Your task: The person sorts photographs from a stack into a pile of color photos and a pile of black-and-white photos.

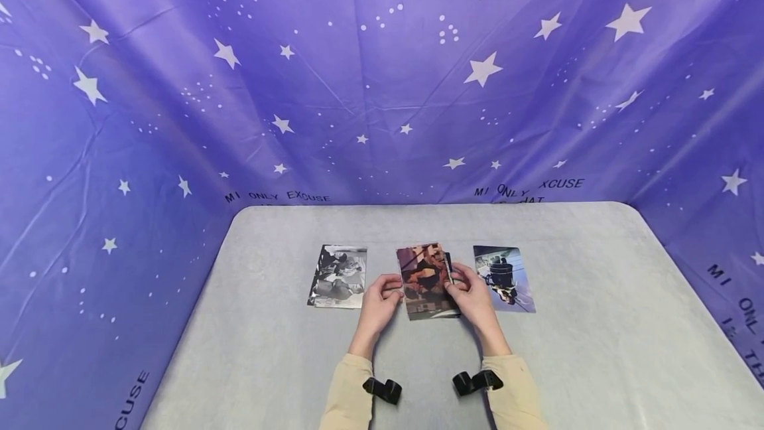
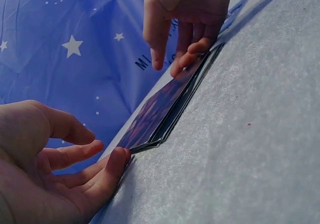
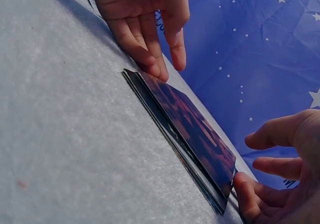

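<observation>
Centre of bench (image 1: 286,357): stack of photo cards (image 1: 425,284), topmost askew over those below. Left hand (image 1: 381,302) and right hand (image 1: 474,297) apart, loosely curved, touching opposite side edges. Black-and-white photo (image 1: 340,277) to left, blue-toned photo (image 1: 518,277) to right.

head view bright, even; wrist views dimmer, grainy; soft shadows on table (image 1: 268,357).

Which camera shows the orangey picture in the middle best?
The head view: it looks down on the orangey picture, so most of its front shows. Both wrist views see it from a low slant, so it looks squashed and hard to make out, though they show the edges of the stack under it.
</observation>
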Demonstrator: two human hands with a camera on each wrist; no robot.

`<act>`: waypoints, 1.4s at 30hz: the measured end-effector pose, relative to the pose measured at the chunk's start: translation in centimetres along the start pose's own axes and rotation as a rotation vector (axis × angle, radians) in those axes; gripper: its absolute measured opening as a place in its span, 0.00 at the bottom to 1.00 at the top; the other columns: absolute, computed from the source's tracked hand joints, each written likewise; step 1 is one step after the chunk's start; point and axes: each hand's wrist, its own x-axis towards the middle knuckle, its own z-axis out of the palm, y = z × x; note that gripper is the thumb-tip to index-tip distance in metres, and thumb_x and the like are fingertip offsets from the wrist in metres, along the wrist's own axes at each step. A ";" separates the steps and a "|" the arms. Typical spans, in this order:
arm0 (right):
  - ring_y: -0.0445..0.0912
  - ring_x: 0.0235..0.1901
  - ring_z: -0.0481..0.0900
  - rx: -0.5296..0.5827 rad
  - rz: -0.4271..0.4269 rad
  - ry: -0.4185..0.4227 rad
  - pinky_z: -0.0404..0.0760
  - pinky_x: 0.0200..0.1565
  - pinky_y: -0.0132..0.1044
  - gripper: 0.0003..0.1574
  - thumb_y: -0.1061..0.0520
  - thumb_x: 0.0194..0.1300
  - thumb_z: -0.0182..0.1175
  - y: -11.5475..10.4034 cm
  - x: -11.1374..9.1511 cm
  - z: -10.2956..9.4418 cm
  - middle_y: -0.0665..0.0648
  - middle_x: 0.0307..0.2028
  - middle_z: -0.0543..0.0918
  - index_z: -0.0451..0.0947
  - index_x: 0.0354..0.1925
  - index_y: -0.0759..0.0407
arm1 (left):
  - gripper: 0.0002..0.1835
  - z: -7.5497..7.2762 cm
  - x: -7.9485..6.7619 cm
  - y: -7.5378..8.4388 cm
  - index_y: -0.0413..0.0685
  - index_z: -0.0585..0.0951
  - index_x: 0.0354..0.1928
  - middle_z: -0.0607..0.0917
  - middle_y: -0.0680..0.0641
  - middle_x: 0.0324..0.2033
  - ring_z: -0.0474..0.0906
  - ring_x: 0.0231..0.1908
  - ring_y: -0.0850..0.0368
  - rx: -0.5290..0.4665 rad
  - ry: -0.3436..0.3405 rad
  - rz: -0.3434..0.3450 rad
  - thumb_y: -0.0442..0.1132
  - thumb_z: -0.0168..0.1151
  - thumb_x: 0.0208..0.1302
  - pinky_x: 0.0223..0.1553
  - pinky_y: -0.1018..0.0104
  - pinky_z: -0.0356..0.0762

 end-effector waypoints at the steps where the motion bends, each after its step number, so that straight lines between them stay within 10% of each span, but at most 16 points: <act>1: 0.45 0.32 0.78 0.003 -0.002 -0.003 0.72 0.33 0.24 0.27 0.69 0.59 0.61 0.0 0.0 0.0 0.72 0.46 0.80 0.71 0.58 0.74 | 0.16 0.0 0.0 0.0 0.21 0.76 0.47 0.80 0.25 0.41 0.81 0.37 0.34 0.000 -0.001 0.001 0.18 0.51 0.56 0.35 0.74 0.76; 11: 0.51 0.36 0.81 -0.001 -0.004 0.006 0.75 0.37 0.27 0.28 0.71 0.57 0.60 0.2 0.0 0.2 0.71 0.46 0.81 0.72 0.58 0.73 | 0.16 0.2 0.0 -0.1 0.22 0.76 0.47 0.81 0.26 0.41 0.81 0.37 0.34 -0.022 0.000 -0.017 0.18 0.52 0.56 0.34 0.74 0.77; 21: 0.50 0.35 0.81 0.034 0.006 -0.001 0.73 0.34 0.24 0.29 0.72 0.58 0.59 -0.4 -0.5 -0.2 0.73 0.48 0.80 0.71 0.59 0.75 | 0.16 0.4 0.3 -0.3 0.20 0.74 0.48 0.79 0.24 0.41 0.80 0.37 0.33 -0.124 0.005 -0.045 0.18 0.49 0.56 0.38 0.51 0.81; 28: 0.46 0.34 0.79 0.050 0.014 -0.001 0.73 0.34 0.24 0.29 0.72 0.58 0.60 -1.1 -1.0 -0.5 0.73 0.49 0.79 0.70 0.59 0.75 | 0.19 0.5 0.5 -1.0 0.19 0.73 0.49 0.78 0.23 0.42 0.79 0.32 0.52 -0.198 -0.004 -0.051 0.18 0.52 0.51 0.32 0.74 0.75; 42: 0.33 0.30 0.74 0.267 0.074 0.008 0.72 0.36 0.22 0.29 0.74 0.59 0.58 0.1 -1.1 -0.7 0.73 0.52 0.76 0.70 0.60 0.74 | 0.20 1.2 0.3 -1.4 0.19 0.72 0.49 0.75 0.24 0.41 0.77 0.32 0.56 -0.299 -0.015 -0.077 0.16 0.58 0.51 0.33 0.75 0.76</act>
